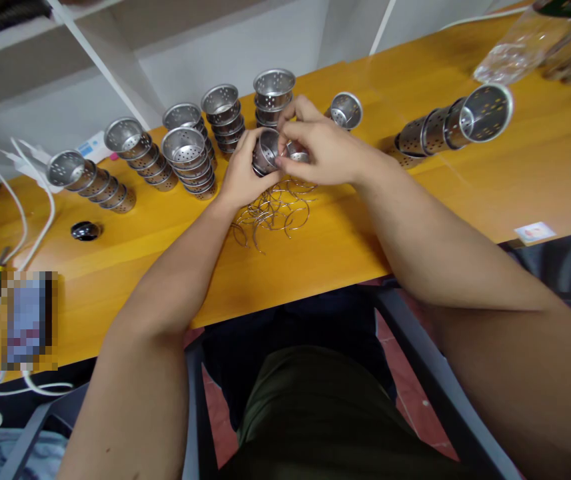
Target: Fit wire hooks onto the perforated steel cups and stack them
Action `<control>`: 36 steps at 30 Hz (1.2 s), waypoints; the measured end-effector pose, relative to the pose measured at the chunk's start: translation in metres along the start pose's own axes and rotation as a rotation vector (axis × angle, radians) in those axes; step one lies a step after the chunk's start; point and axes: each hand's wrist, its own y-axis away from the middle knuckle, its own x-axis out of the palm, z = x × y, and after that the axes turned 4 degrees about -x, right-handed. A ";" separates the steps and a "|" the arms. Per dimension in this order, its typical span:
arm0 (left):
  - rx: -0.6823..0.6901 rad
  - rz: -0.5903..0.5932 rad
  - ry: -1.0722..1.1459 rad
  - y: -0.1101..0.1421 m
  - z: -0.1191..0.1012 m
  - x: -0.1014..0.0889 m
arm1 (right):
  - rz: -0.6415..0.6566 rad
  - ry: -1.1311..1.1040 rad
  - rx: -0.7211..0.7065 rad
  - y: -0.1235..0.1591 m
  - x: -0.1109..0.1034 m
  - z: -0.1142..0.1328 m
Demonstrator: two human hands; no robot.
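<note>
My left hand (245, 170) is wrapped round a small perforated metal cup (266, 153), which it holds tilted above the table. At the cup's right edge, my right hand (315, 143) is closed in a pinch, with what looks like a thin wire between thumb and fingers; most of it is hidden. Just behind these fingertips another metal cup (298, 153) shows in part. Below both hands lies a loose pile of curved wires (278, 210). A single perforated cup (346, 111) stands beyond my right hand.
Several stacks of perforated cups (185, 150) line the back left of the wooden table (335, 233). On the right leans another cup stack (435, 130), near a clear plastic bottle (508, 60). A round black object (85, 231), white cables (48, 220) and a blurred-out device (28, 320) are left.
</note>
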 end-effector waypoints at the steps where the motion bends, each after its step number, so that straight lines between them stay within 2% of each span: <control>1: -0.015 0.005 0.004 0.000 -0.001 0.000 | 0.004 0.001 0.050 0.000 -0.001 0.003; 4: -0.041 0.015 0.018 0.000 0.000 -0.001 | 0.028 0.001 0.155 -0.001 -0.002 0.007; 11: -0.066 -0.021 0.025 -0.003 -0.002 -0.005 | -0.012 -0.041 0.236 -0.009 0.000 0.006; 17: -0.056 -0.001 0.026 -0.001 -0.006 -0.006 | -0.085 -0.285 0.166 -0.003 -0.005 -0.002; 21: -0.073 -0.021 0.041 0.000 -0.002 -0.003 | -0.092 -0.441 0.084 0.004 -0.016 0.005; 23: -0.093 -0.051 0.042 0.000 0.002 -0.002 | -0.022 -0.471 0.055 0.007 -0.020 0.010; 27: -0.102 -0.137 0.042 0.001 0.011 0.000 | 0.208 -0.435 0.017 0.009 -0.020 0.013; 32: -0.102 -0.149 0.020 0.002 0.015 0.002 | 0.205 -0.455 0.046 0.007 -0.016 0.008; 36: -0.124 -0.189 0.030 -0.001 0.018 0.001 | 0.254 -0.353 0.095 0.006 -0.012 0.005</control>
